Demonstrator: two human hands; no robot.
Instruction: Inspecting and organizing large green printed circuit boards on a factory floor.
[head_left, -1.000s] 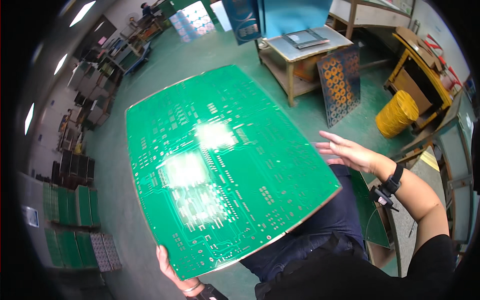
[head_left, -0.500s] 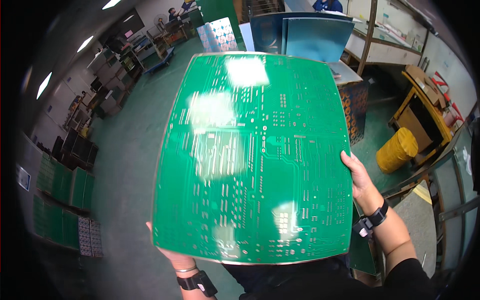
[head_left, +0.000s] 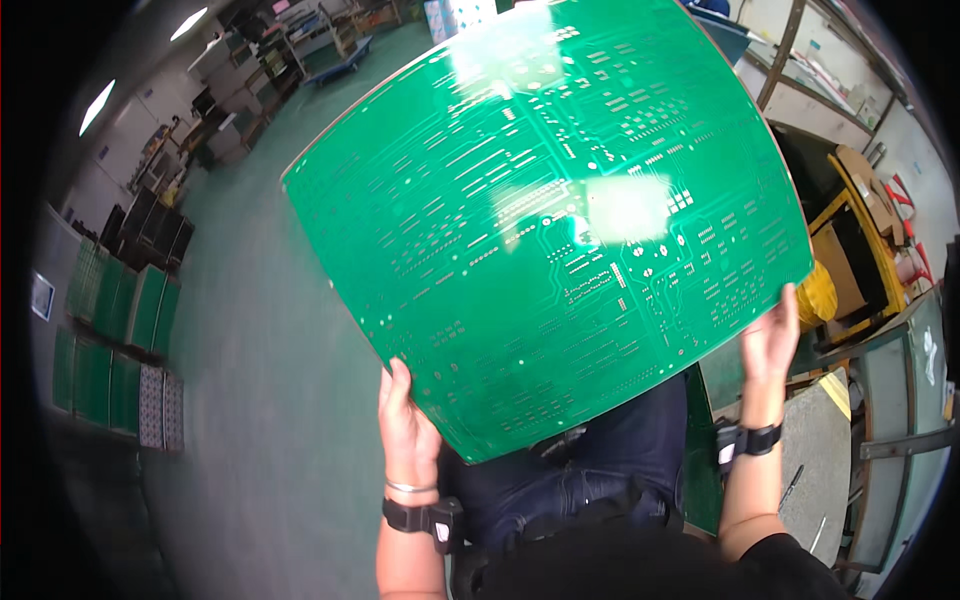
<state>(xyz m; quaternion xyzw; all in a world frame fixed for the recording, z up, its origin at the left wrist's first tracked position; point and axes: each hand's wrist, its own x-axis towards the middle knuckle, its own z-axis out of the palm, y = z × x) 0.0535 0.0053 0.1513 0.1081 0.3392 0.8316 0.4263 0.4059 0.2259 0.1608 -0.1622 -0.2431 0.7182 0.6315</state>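
A large green circuit board panel (head_left: 480, 330) is held up in front of me, tilted, with bright lamp reflections on its glossy face. My left hand (head_left: 407, 425) grips its lower left edge, the thumb on the face and the other fingers mostly behind it. At the lower right corner, my right hand (head_left: 771, 338) is closed on the edge, its fingers partly hidden by the panel. Each wrist wears a black strap with a small device.
Stacked green panels (head_left: 95, 375) stand at the far left. On the right are a yellow metal frame (head_left: 885, 270), a yellow cylinder (head_left: 821, 292) partly behind the panel, and a grey tabletop (head_left: 815, 470) with pen-like tools. A blue cart (head_left: 338, 62) stands on the green floor farther off.
The panel has turned in my hands and risen toward the upper right. My left hand has moved up and its thumb now shows on the face; my right hand has shifted right.
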